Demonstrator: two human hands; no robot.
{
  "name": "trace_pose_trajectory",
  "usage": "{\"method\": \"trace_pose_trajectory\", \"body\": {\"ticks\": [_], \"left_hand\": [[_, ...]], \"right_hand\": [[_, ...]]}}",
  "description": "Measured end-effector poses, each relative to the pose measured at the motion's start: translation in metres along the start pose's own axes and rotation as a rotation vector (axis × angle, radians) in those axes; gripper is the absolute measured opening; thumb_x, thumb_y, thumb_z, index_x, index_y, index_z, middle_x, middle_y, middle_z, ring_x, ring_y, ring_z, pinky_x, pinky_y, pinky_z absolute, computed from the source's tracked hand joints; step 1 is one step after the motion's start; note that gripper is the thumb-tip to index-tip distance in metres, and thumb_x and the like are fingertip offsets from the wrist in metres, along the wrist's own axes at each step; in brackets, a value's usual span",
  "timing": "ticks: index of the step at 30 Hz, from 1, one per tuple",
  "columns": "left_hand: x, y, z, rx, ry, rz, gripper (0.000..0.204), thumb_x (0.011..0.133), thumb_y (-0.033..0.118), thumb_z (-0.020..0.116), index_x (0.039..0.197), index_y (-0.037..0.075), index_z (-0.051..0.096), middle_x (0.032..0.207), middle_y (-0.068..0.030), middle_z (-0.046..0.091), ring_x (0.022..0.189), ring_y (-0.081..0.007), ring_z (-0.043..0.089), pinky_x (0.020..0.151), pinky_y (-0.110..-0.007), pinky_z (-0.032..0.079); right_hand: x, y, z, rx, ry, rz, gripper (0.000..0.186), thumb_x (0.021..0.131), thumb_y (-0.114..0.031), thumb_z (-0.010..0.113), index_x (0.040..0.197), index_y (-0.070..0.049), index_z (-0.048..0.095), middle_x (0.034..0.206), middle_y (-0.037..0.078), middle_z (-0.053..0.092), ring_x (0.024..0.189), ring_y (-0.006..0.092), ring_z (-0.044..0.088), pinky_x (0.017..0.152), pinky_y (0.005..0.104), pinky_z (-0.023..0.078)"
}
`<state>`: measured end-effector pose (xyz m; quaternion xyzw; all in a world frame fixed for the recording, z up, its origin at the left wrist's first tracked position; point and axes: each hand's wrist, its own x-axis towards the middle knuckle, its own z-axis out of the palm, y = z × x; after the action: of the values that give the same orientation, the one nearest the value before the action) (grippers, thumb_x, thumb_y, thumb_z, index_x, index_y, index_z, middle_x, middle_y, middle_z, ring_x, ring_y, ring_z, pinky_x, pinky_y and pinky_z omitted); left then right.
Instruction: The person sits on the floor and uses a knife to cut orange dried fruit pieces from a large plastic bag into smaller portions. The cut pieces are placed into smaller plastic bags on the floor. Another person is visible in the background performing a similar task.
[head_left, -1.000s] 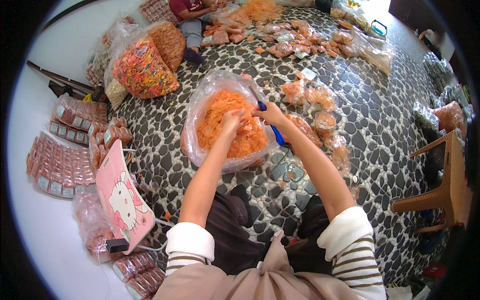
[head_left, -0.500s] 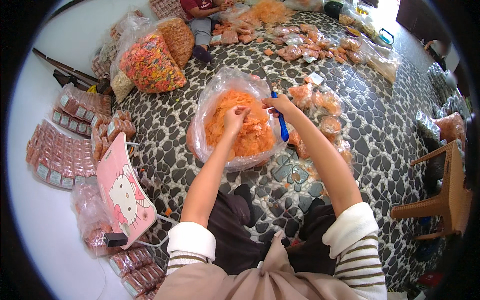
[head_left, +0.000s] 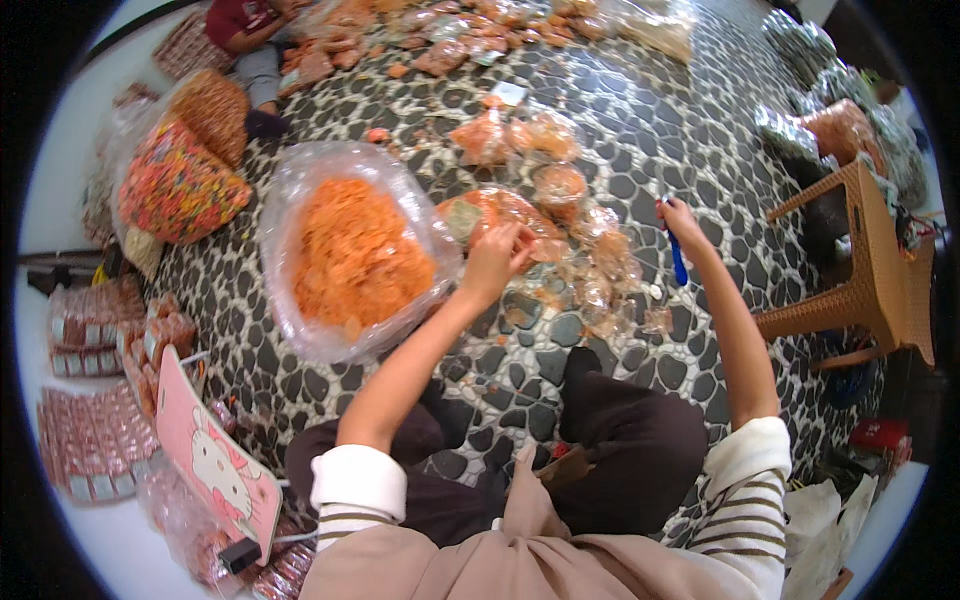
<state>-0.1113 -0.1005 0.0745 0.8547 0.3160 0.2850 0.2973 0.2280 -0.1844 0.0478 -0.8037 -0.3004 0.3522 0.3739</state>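
Observation:
My left hand (head_left: 497, 262) is at the near edge of a clear plastic bag of orange chips (head_left: 515, 212) on the floor, fingers pinched. Whether they grip its film or something small is unclear. Out to the right, my right hand (head_left: 680, 218) is closed around a blue-handled tool (head_left: 680, 268), held above the floor with its handle pointing toward me. The tool's other end is hard to make out. Left of my left hand stands a large open clear plastic sack (head_left: 275, 215), with a heap of loose orange chips (head_left: 355, 260) inside.
Several small filled bags (head_left: 560, 190) lie before me on the pebble-patterned floor (head_left: 640, 130). At left are a pink folding table (head_left: 215, 450), stacked packs (head_left: 95, 430) and a sack of colourful snacks (head_left: 180, 185). A brown chair (head_left: 860, 260) stands right. Another person (head_left: 250, 50) sits far left.
My view has swung right. My left hand has left the orange chips in the large sack for the smaller bag; my right hand has carried the blue-handled tool out to the right.

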Motion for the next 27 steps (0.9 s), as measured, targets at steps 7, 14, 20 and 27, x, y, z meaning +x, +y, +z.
{"method": "trace_pose_trajectory", "body": {"ticks": [7, 14, 20, 27], "left_hand": [[0.006, -0.028, 0.166, -0.049, -0.055, -0.116, 0.014, 0.074, 0.009, 0.064, 0.081, 0.004, 0.053, 0.083, -0.0078, 0.057, 0.075, -0.0229, 0.057, 0.068, -0.036, 0.044], [-0.005, -0.054, 0.171, -0.027, 0.008, -0.045, 0.015, 0.075, 0.008, 0.062, 0.089, 0.007, 0.059, 0.091, -0.0055, 0.056, 0.095, -0.0256, 0.046, 0.083, -0.037, 0.037], [-0.069, -0.074, 0.136, 0.006, 0.102, -0.45, 0.016, 0.08, 0.007, 0.056, 0.096, 0.007, 0.055, 0.101, -0.008, 0.048, 0.104, -0.0279, 0.04, 0.087, -0.039, 0.035], [-0.093, -0.092, 0.13, 0.009, 0.028, -0.47, 0.026, 0.076, 0.008, 0.059, 0.102, 0.007, 0.053, 0.098, -0.0099, 0.05, 0.095, -0.0275, 0.048, 0.085, -0.037, 0.038]], "right_hand": [[-0.007, 0.119, 0.057, -0.198, 0.153, -0.039, 0.047, 0.076, -0.026, 0.063, 0.112, 0.003, 0.051, 0.097, 0.025, 0.052, 0.092, 0.0382, 0.052, 0.08, 0.041, 0.042], [-0.017, 0.074, 0.099, -0.193, 0.247, -0.235, 0.037, 0.079, -0.02, 0.061, 0.107, 0.001, 0.053, 0.097, 0.02, 0.05, 0.088, 0.036, 0.053, 0.077, 0.0405, 0.043], [-0.058, 0.052, 0.17, -0.427, -0.322, -0.526, 0.026, 0.077, -0.012, 0.06, 0.098, 0.002, 0.056, 0.091, 0.018, 0.05, 0.087, 0.0332, 0.052, 0.074, 0.0391, 0.044], [-0.053, 0.064, 0.204, -0.599, -0.28, -0.553, 0.029, 0.078, -0.013, 0.059, 0.102, 0.001, 0.056, 0.096, 0.017, 0.052, 0.095, 0.0331, 0.051, 0.078, 0.0385, 0.044]]}}
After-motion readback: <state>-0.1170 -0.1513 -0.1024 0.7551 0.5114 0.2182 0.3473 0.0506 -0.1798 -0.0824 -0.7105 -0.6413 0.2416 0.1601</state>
